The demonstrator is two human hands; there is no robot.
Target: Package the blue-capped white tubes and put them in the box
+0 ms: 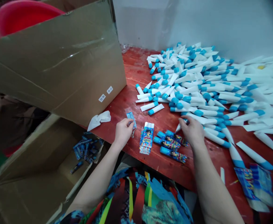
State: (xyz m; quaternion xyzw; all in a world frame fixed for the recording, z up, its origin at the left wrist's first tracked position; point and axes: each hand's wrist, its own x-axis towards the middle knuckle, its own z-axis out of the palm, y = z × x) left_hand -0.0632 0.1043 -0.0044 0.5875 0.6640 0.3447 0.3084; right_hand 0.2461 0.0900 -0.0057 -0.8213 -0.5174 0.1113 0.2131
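My left hand is closed, with thumb and fingertips pinching a small blue-printed clear packet on the table. Beside it lies a stack of flat printed sleeves with a cartoon figure. My right hand reaches the near edge of a heap of white tubes with blue caps. Its thumb and fingers close on a white tube, mostly hidden by the hand. Between my hands several blue-capped tubes in printed sleeves lie side by side.
A large cardboard box stands at left, a red basin behind it. Below, an open carton holds finished-looking blue tubes. White crumpled material lies by the table edge; blue printed packs lie at right.
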